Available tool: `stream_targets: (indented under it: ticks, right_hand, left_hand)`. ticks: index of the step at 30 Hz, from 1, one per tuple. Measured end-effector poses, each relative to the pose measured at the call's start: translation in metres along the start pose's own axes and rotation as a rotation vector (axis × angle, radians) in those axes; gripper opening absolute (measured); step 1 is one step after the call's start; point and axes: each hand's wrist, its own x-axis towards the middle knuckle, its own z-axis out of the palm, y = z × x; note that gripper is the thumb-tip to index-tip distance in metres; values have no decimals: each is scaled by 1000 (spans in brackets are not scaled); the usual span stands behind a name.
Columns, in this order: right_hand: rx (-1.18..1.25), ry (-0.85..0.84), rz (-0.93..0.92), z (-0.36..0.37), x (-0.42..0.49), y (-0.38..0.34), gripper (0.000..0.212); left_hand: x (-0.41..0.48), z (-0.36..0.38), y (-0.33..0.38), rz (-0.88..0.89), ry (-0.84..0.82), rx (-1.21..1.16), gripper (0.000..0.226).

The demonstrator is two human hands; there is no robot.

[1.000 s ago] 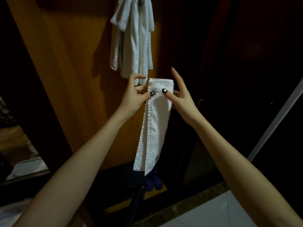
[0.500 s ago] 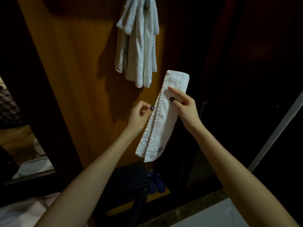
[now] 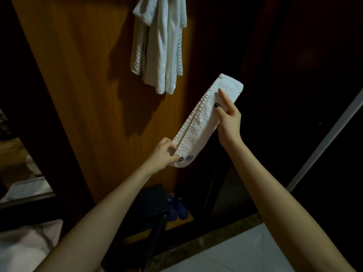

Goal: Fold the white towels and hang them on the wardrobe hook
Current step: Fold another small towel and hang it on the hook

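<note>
Orange wardrobe door (image 3: 78, 95), white floor (image 3: 255, 252)

Left hand (image 3: 164, 154) lower on towel (image 3: 200, 124)

This is looking like a bedroom or dressing corner in a home or a hotel room. A tall wooden wardrobe panel (image 3: 78, 75) in warm orange-brown is filling the view, with white towels (image 3: 159, 42) hanging high on it. A pair of dark blue slippers (image 3: 176, 210) is sitting low by the wardrobe's foot, just beside a dark stand (image 3: 151, 201). Pale floor tiles (image 3: 245, 252) are lying at lower right, with a speckled stone strip (image 3: 206, 240) edging them.
</note>
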Motion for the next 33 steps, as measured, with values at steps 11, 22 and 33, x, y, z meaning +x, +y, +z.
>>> stream_targets:
  ticks: [11, 22, 33]
  right_hand:
    - [74, 180, 125, -26, 8, 23, 50]
    - [83, 193, 195, -33, 5, 29, 57]
    - [196, 161, 288, -30, 6, 58, 77]
  left_hand:
    - [4, -15, -13, 29, 120, -26, 19]
    - [15, -41, 3, 169, 324, 1, 20]
    - [16, -67, 13, 279, 229, 137, 13]
